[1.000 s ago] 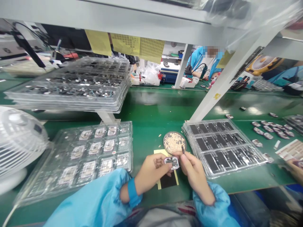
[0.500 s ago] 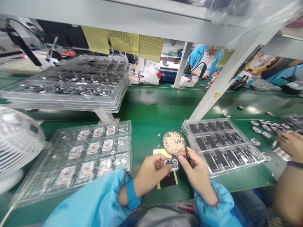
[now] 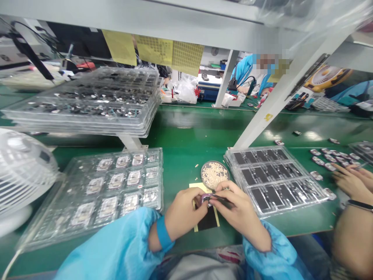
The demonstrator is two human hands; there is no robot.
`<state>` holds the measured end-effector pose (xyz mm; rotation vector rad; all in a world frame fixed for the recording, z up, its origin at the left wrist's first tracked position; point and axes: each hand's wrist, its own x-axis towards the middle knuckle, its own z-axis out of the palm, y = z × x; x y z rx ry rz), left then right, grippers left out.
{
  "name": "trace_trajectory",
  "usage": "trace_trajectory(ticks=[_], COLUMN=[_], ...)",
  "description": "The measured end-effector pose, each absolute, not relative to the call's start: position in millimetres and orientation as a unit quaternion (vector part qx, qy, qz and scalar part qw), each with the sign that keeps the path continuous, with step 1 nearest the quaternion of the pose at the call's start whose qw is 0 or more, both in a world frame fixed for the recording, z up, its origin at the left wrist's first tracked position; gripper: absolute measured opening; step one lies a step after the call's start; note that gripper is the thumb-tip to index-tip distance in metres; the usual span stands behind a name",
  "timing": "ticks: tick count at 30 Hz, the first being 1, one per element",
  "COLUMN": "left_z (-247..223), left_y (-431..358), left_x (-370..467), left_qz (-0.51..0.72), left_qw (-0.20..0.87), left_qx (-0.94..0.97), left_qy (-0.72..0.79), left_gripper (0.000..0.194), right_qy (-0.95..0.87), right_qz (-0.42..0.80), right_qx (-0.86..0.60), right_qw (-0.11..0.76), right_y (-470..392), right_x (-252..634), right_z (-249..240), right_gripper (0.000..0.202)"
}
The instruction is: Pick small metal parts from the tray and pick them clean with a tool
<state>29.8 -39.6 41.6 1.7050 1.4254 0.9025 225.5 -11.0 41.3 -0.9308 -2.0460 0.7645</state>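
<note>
My left hand (image 3: 186, 212) is closed on a small electronic housing (image 3: 206, 197) with a purple edge, now tilted up above the work pad. Pinched in my right hand (image 3: 241, 208) are slim black tweezers (image 3: 223, 200), and their tip end meets the housing. My right fingertips touch or nearly touch it as well; the exact contact is hidden. Beneath both hands lies a black pad with a yellow border (image 3: 208, 222). A round dish (image 3: 204, 182) of small tan pieces sits just beyond my fingers.
Clear trays of white-framed parts (image 3: 135, 178) lie left, behind a white fan (image 3: 26, 182). Trays with dark screens (image 3: 272, 175) lie right. Stacked trays (image 3: 87, 97) stand on a raised shelf. At far right, a co-worker's hands (image 3: 354, 181) work near loose housings (image 3: 329, 157).
My left hand has turned the housing from facing up to tilted, showing its purple edge. My right hand has moved closer in, and the tweezers have swung from upright to nearly flat.
</note>
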Motion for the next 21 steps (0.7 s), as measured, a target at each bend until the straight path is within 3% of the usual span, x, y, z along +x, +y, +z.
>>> trace_trajectory(ticks=[21], left_z=[44.2], left_y=[-38.4], left_x=[25.1], left_qz=[0.274], left_qw=[0.284], left_qx=[0.720], left_qy=[0.571], left_gripper=[0.014], right_qy=[-0.792], right_qz=[0.354], right_qx=[-0.361], right_qw=[0.342], right_y=[-5.7], right_x=[221.4], right_z=[34.7], right_gripper=[0.006])
